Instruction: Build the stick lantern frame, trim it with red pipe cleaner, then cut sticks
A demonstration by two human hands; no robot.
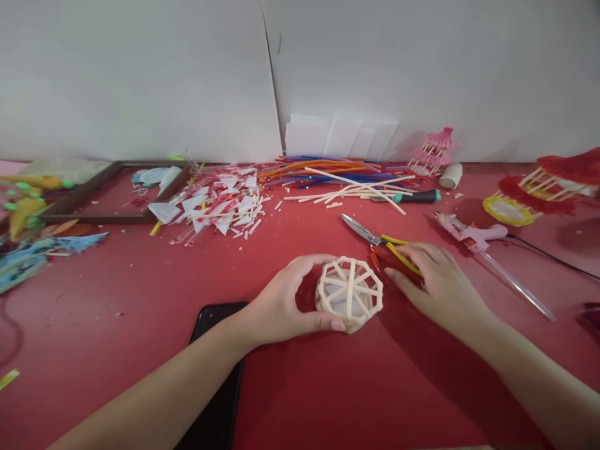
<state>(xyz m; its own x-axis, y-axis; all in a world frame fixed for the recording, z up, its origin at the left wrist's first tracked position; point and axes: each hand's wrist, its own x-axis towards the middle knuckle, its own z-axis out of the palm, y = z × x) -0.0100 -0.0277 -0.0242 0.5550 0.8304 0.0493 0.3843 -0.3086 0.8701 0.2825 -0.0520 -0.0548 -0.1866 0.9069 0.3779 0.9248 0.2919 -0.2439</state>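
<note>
My left hand point(281, 303) curls around a small round stick frame point(350, 290), thumb at its near side and fingers at its far side. The frame is made of pale sticks, with crossing spokes on top and a whitish base visible beneath. My right hand point(438, 284) is over the handles of a pair of scissors point(363, 230), thumb and fingers apart on either side of them. The scissors lie on the red table with silver blades pointing away to the left; their yellow and red-orange handles are partly covered by my fingers.
A black phone point(218, 375) lies under my left forearm. Pale sticks point(356, 187), coloured stems point(319, 169) and scraps point(225, 203) are along the back. To the right are a pink glue gun point(473, 236) with a cord and a red-and-yellow model point(539, 190). A brown frame point(103, 219) is left.
</note>
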